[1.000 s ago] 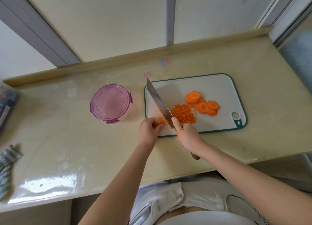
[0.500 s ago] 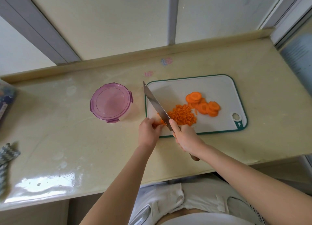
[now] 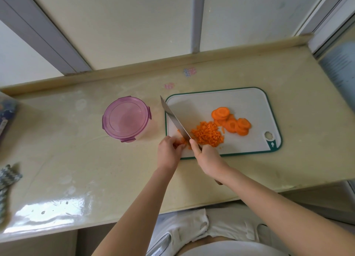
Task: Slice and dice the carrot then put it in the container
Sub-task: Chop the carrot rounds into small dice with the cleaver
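On the white cutting board [image 3: 238, 102] with a green rim lie a pile of diced carrot [image 3: 208, 133] and several round carrot slices [image 3: 231, 122] to its right. My left hand [image 3: 169, 152] pinches small carrot pieces [image 3: 181, 140] at the board's near left corner, fingers curled. My right hand [image 3: 207, 155] grips the handle of a knife [image 3: 173, 119], forefinger along the spine. Its blade slants up-left beside the held pieces. The round container [image 3: 125, 119] with a purple lid stands closed left of the board.
A cream counter [image 3: 76, 159] runs to a raised back ledge under a wall. A patterned cloth [image 3: 7, 178] lies at the left edge, a dark packet [image 3: 5, 113] above it. The counter's front edge is near my body.
The knife blade has shifted slightly left and down onto the carrot pieces under my left hand. Both hands stay at the board's near left corner.
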Available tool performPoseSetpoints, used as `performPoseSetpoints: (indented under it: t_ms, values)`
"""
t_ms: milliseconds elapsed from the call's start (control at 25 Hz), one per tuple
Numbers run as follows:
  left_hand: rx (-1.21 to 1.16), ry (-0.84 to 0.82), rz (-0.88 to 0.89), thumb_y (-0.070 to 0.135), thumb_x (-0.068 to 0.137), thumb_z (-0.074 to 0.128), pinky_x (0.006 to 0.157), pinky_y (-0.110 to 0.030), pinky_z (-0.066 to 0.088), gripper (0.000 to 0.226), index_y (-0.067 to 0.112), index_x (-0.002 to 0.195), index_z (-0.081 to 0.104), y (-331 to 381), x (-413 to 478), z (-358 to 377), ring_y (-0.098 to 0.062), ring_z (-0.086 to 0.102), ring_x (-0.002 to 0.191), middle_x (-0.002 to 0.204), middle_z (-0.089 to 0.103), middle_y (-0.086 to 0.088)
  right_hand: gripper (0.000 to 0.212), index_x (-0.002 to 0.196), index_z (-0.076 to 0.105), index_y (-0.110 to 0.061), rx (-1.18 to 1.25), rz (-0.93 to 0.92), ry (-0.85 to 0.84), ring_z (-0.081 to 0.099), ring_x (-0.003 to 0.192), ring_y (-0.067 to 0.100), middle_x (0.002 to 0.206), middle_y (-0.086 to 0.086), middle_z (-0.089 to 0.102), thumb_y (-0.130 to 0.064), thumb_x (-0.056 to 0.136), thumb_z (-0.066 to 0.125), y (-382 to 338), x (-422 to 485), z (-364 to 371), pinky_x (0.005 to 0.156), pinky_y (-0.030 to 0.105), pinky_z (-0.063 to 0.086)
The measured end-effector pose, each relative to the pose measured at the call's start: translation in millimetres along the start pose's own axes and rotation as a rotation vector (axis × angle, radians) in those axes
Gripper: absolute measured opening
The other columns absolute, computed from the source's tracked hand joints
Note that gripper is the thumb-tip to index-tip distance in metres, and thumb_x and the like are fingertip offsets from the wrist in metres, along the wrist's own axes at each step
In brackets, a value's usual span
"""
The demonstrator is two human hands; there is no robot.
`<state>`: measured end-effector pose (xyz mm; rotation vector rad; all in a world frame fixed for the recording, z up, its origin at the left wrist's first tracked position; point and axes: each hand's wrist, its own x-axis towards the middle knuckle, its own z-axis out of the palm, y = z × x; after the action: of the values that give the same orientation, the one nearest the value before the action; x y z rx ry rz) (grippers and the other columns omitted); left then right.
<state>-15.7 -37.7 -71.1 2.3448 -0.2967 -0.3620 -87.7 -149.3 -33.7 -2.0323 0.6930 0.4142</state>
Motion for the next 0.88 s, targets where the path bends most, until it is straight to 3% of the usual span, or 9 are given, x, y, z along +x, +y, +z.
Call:
performPoseSetpoints:
  t_ms: [160,440,560,720,880]
  values:
    - [0.059,-0.025,0.035,0.01,0.08,0.067,0.058,-0.016,0.03,0.005,0.006,0.078,0.066,1.6,-0.8,0.2,-0.016,0.047,0.07,0.077,0.051,-0.002,0.059,0.057,0.036,-0.015,0.162,0.049,-0.03,0.031,0.038,0.012,0.044,-0.003,0.033,-0.055,0.099,0.026,5.5,3.6,-9.9,0.046,0.026,0.026]
    - [0.022,-0.02,0.065,0.003,0.079,0.067,0.069,-0.013,0.031,0.002,0.002,0.081,0.066,12.5,-0.5,11.3,-0.018,0.049,0.082,0.087,0.049,-0.003,0.058,0.06,0.043,-0.012,0.218,0.121,0.037,0.035,0.042,0.014,0.043,-0.005,0.037,-0.056,0.097,0.031,18.1,1.6,-27.5,0.046,0.025,0.027]
    - [-0.057,-0.054,0.073,-0.005,0.076,0.064,0.067,-0.011,0.037,0.014,0.008,0.08,0.065,20.2,-0.1,13.3,-0.014,0.053,0.076,0.083,0.054,0.0,0.056,0.063,0.045,-0.013,0.265,0.116,0.06,0.034,0.04,0.012,0.042,-0.008,0.035,-0.055,0.098,0.031,19.0,-5.0,-35.8,0.044,0.023,0.027]
    - [-0.242,-0.032,-0.024,-0.007,0.078,0.06,0.072,-0.024,0.051,0.024,0.012,0.091,0.062,23.0,2.0,9.3,-0.015,0.06,0.079,0.088,0.063,-0.004,0.054,0.066,0.044,-0.013,0.309,0.104,0.067,0.031,0.037,0.009,0.043,-0.008,0.033,-0.054,0.098,0.03,18.7,-12.3,-40.6,0.039,0.019,0.026]
    - [-0.033,-0.008,0.067,0.009,0.079,0.067,0.077,-0.024,0.044,0.02,0.013,0.098,0.068,16.1,0.3,6.4,-0.017,0.054,0.086,0.088,0.057,0.003,0.057,0.061,0.043,-0.013,0.277,0.101,0.046,0.033,0.033,0.006,0.041,-0.008,0.036,-0.054,0.098,0.032,16.9,-16.0,-35.0,0.042,0.02,0.027]
